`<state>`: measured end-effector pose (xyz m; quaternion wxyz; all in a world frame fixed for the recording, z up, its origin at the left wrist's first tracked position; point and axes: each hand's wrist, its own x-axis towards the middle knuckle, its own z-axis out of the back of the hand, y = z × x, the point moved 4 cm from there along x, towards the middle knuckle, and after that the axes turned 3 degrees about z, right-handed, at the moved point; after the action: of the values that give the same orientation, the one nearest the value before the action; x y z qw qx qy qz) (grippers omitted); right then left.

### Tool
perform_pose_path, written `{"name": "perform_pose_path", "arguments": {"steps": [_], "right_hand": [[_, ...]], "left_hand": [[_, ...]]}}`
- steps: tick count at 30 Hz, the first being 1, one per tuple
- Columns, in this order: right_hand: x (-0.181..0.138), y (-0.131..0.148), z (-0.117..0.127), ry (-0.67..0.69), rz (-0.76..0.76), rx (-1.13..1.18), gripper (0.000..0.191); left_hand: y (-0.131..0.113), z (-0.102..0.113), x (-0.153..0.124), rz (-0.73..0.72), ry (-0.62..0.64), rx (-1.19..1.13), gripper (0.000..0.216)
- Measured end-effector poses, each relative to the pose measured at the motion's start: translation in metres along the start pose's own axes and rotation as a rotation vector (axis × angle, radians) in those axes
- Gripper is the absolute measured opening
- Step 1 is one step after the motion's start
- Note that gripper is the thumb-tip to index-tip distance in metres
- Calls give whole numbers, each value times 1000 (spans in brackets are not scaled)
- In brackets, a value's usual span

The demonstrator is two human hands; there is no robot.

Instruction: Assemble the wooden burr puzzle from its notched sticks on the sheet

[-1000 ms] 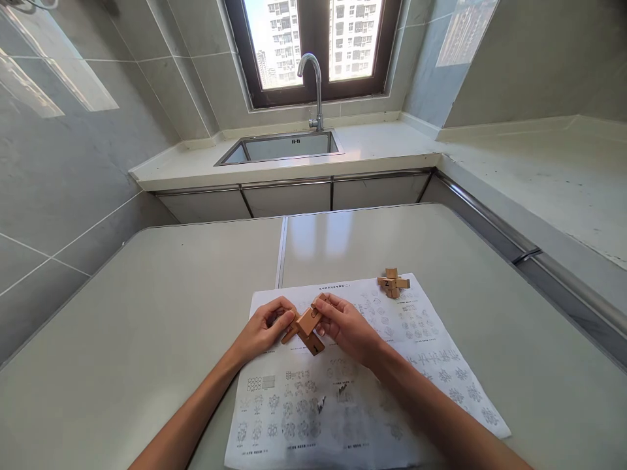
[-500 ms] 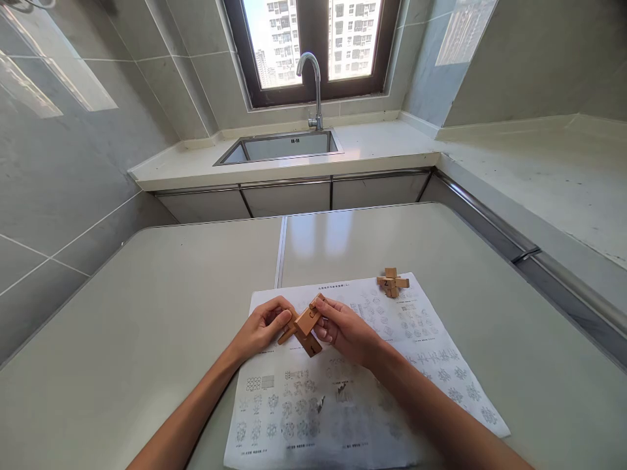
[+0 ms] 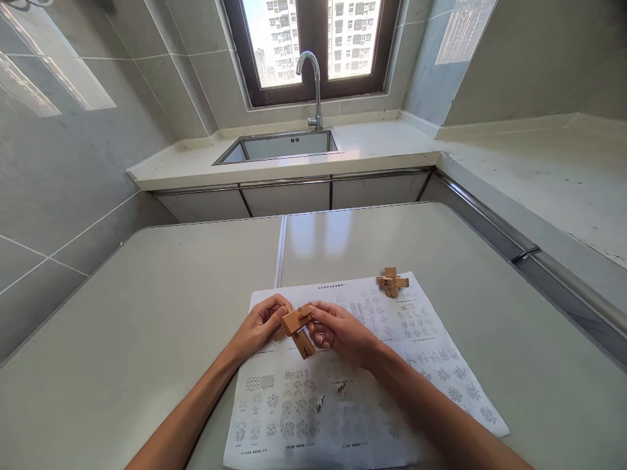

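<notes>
Between my two hands is a wooden burr puzzle (image 3: 296,321), its crossed blocks partly covered by fingers. One block points down toward the paper and bears a dark "1". My left hand (image 3: 258,328) grips the puzzle's left side, thumb on top. On the right, my right hand (image 3: 337,330) pinches the end of an upper block between thumb and forefinger. Beneath both hands lies a creased instruction sheet (image 3: 362,424) printed with small diagrams, torn in a couple of spots.
A second wooden puzzle (image 3: 392,282), marked "2", rests on the sheet's far right corner. The pale table (image 3: 147,365) has a seam down its middle. Beyond it stand a counter (image 3: 377,140), a sink (image 3: 289,145) and a faucet (image 3: 316,91) under a window.
The puzzle has shifted slightly left and turned, its upper block now lying flatter. My right hand has moved a little left and down with it. The second puzzle stays put.
</notes>
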<state>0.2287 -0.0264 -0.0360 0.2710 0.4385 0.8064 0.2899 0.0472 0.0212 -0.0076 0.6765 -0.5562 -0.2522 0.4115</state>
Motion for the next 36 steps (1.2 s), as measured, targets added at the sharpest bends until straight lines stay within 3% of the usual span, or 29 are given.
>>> {"name": "perform_pose_path", "arguments": {"steps": [10,19,24,31,36], "right_hand": [[1,-3,3,21,6,-109,49],[-6,9,-7,158,-50,-56,41],[-3,2,-6,150,15,-74,43],[-3,-3,-2,102,-26,-96,46],[-3,-1,-5,75,45,-110,43]], "left_hand": [[2,-2,-2,4,30,-48,45],[3,-8,-3,13,51,-101,49],[2,-4,-4,-4,-21,-120,47],[4,-4,-4,5,30,-112,50],[1,-6,-5,11,16,-103,48]]}}
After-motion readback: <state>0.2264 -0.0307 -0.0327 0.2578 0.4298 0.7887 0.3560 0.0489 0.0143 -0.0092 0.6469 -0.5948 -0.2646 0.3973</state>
